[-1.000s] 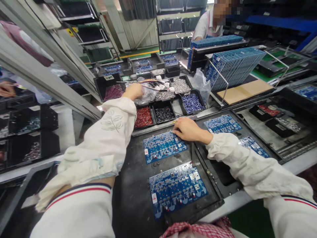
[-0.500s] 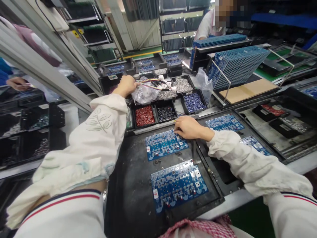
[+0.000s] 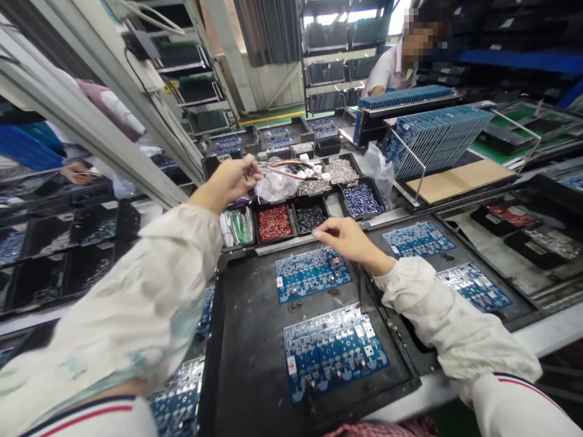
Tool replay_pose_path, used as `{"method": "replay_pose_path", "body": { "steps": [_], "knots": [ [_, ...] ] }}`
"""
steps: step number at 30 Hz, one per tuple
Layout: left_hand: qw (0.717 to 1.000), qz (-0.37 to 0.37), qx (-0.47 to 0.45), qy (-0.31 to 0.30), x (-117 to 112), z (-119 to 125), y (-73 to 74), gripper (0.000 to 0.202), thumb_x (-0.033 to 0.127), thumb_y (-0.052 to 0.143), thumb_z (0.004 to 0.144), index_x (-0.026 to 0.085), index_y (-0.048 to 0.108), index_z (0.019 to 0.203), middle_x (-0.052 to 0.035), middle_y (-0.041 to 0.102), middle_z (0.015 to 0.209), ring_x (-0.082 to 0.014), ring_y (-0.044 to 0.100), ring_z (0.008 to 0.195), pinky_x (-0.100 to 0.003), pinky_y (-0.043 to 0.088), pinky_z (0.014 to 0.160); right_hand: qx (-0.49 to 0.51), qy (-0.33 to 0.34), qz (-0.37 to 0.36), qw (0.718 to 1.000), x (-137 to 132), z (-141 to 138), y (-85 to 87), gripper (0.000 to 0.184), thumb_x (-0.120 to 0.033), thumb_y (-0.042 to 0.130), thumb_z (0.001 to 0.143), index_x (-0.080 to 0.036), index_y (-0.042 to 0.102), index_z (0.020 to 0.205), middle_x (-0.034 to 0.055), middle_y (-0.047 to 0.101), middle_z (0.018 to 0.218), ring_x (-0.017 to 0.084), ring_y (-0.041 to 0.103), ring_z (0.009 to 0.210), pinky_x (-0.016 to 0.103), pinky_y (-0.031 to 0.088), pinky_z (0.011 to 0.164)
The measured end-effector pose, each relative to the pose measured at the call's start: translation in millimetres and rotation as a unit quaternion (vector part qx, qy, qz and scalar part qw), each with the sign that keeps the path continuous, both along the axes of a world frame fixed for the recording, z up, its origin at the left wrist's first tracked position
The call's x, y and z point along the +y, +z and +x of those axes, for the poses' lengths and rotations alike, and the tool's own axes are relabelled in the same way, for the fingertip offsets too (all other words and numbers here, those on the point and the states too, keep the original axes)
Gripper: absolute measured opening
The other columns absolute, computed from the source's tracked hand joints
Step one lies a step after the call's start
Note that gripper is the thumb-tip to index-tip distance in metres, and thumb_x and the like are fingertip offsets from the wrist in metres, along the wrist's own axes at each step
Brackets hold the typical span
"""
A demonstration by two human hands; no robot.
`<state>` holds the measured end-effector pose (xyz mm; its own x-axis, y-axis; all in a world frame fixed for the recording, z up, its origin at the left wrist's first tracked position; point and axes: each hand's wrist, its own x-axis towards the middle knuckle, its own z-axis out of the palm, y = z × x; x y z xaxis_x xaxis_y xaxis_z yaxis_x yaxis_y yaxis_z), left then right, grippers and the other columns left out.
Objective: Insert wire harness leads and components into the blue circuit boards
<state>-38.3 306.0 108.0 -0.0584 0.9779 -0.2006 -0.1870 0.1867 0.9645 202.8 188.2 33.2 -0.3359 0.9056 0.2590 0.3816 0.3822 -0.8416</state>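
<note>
My left hand (image 3: 234,181) is over the parts bins, fingers curled together beside the bundle of coloured wires with white connectors (image 3: 296,167). Whatever is between its fingers is too small or hidden to make out. Above the back edge of the upper blue circuit board (image 3: 310,276), my right hand (image 3: 348,240) has thumb and forefinger pinched, near the bin of black components (image 3: 310,215). I cannot make out anything in that pinch. Closer to me lies a second blue circuit board (image 3: 334,352), on the same black tray (image 3: 248,364).
Bins hold red components (image 3: 274,223), blue components (image 3: 362,200) and silver parts (image 3: 339,171). Two more boards lie on the right tray (image 3: 528,303). A rack of upright boards (image 3: 437,136) stands behind a cardboard sheet (image 3: 462,180). A co-worker (image 3: 392,70) is beyond.
The view has shifted slightly. My right hand has lifted off the upper board toward the bins. My left hand has moved slightly back from the wires, its fingers more curled.
</note>
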Motion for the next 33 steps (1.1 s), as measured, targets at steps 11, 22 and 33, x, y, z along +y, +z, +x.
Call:
{"method": "replay_pose_path", "body": {
  "steps": [11, 22, 33],
  "knots": [
    [0.971, -0.106, -0.004, -0.216, -152, 45, -47.3, 0.041, 0.049, 0.074, 0.06, 0.011, 0.058, 0.063, 0.0004, 0.049, 0.053, -0.0037, 0.037, 0.043, -0.016, 0.019, 0.036, 0.001, 0.048, 0.1, 0.994, -29, -20, 12.1, 0.019, -0.03, 0.063, 0.079, -0.015, 0.065, 0.09, 0.0037, 0.065, 0.084, 0.012, 0.057, 0.074, 0.025, 0.044, 0.069],
    [0.965, -0.217, 0.021, -0.146, -188, 48, -50.5, 0.016, 0.0, 0.046, 0.079, 0.006, 0.061, 0.08, -0.0077, 0.061, 0.065, -0.006, 0.05, 0.045, -0.016, 0.027, 0.037, -0.305, 0.124, 0.193, 0.924, -8, 11, 8.3, 0.009, -0.022, 0.056, 0.08, -0.017, 0.063, 0.083, 0.0055, 0.063, 0.088, 0.02, 0.05, 0.09, 0.033, 0.034, 0.081],
    [0.97, -0.163, 0.001, -0.179, -203, 54, -71.0, 0.021, 0.025, 0.074, 0.065, 0.008, 0.064, 0.071, 0.0004, 0.053, 0.053, -0.0026, 0.039, 0.04, -0.015, 0.021, 0.035, -0.368, 0.145, 0.163, 0.904, 6, 18, -15.2, 0.011, -0.019, 0.054, 0.077, -0.017, 0.063, 0.083, 0.0056, 0.062, 0.091, 0.021, 0.048, 0.093, 0.033, 0.033, 0.083]
  ]
}}
